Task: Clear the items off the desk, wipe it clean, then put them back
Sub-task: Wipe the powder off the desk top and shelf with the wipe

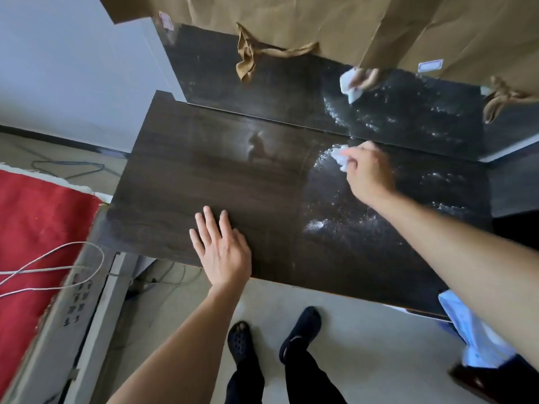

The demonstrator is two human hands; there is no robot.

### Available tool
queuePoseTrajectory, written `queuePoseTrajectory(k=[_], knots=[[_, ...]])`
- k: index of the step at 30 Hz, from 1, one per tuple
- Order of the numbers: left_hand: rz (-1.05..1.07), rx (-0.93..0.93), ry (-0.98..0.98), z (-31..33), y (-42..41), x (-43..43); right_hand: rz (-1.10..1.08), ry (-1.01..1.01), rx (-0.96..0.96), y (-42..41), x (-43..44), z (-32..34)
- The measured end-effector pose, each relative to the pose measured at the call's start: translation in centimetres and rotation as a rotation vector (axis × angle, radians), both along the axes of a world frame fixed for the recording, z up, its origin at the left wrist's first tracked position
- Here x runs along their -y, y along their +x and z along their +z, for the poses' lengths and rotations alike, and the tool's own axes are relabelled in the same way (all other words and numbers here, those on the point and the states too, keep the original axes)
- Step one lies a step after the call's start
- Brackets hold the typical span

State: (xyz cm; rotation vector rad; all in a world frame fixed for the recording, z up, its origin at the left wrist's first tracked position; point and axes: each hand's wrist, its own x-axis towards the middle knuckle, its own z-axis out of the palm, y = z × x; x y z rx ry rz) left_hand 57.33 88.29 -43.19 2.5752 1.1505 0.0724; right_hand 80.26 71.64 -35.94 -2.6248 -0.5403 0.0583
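Down at the bottom, two feet in dark shoes (274,336) stood on the pale floor, just behind the near edge of the desk (233,176). The left hand (223,249) lay flat on the dark wood, palm down, its fingers (210,221) spread wide and straight — it held nothing. Off to the left of those fingers was a red cloth (35,223) with thin white cables (58,266) lying over it. To the right of them, the desk top looked wet and shiny, with little white specks all over it. The right hand (369,173) reached out further across the desk, and its fingers (350,154) were pinched shut around a crumpled white tissue (339,156), which was pressed down on the wet part. The tissue stuck out past the fingertips, on their left side. Just beyond those fingers stood a dark, glossy back panel (262,91), and in it showed a mirror picture of the hand and the tissue. Further back still, above the panel, hung brown paper (291,21) with a small label (430,66) — and floppy brown paper handles (248,58) dangled down from it. Near the right arm, by the desk's near corner, was something white and blue, too blurry to tell.
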Motion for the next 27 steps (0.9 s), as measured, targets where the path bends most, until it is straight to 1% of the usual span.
queuePoseTrajectory(k=[2,4,6,8,10,12,13,15,16,17,18,20,22,24,27], knots=[[0.023,0.005,0.039,-0.4,0.1,0.2,-0.142,-0.079,0.018,3.9,0.0,-1.3],[0.037,0.026,0.075,-0.7,0.3,0.3,-0.257,-0.157,0.002,5.9,-0.4,-2.8],[0.042,0.038,0.105,-0.9,0.2,0.4,-0.333,-0.156,-0.018,6.5,-1.0,-4.1],[0.038,0.039,0.132,-1.0,0.2,0.4,-0.344,-0.133,-0.034,6.3,-2.0,-4.7],[0.043,0.034,0.134,-0.9,0.3,0.3,-0.197,-0.101,-0.039,5.0,-2.8,-4.3],[0.047,0.034,0.135,-0.6,0.4,0.4,0.088,-0.067,-0.018,2.3,-3.1,-3.8],[0.05,0.037,0.138,-0.4,0.4,0.4,0.239,-0.046,-0.043,0.6,-2.9,-3.7],[0.06,0.044,0.139,-0.3,0.5,0.4,0.5,-0.036,-0.204,-2.5,-1.7,-3.3],[0.063,0.046,0.143,-0.3,0.4,0.4,0.577,-0.041,-0.288,-3.1,-1.0,-3.0],[0.06,0.046,0.15,-0.4,0.4,0.4,0.579,-0.027,-0.311,-2.6,-0.7,-2.7],[0.058,0.042,0.155,-0.4,0.4,0.4,0.509,-0.002,-0.266,-1.3,-0.9,-2.6],[0.063,0.04,0.157,-0.4,0.4,0.4,0.281,0.043,-0.076,2.7,-2.2,-3.0],[0.066,0.042,0.155,-0.5,0.4,0.4,0.126,0.019,0.005,5.7,-4.0,-3.5],[0.066,0.041,0.154,-0.5,0.5,0.4,0.101,-0.018,0.039,6.1,-5.4,-4.8],[0.062,0.036,0.155,-0.6,0.4,0.4,0.07,0.025,0.039,4.8,-6.1,-5.3]])
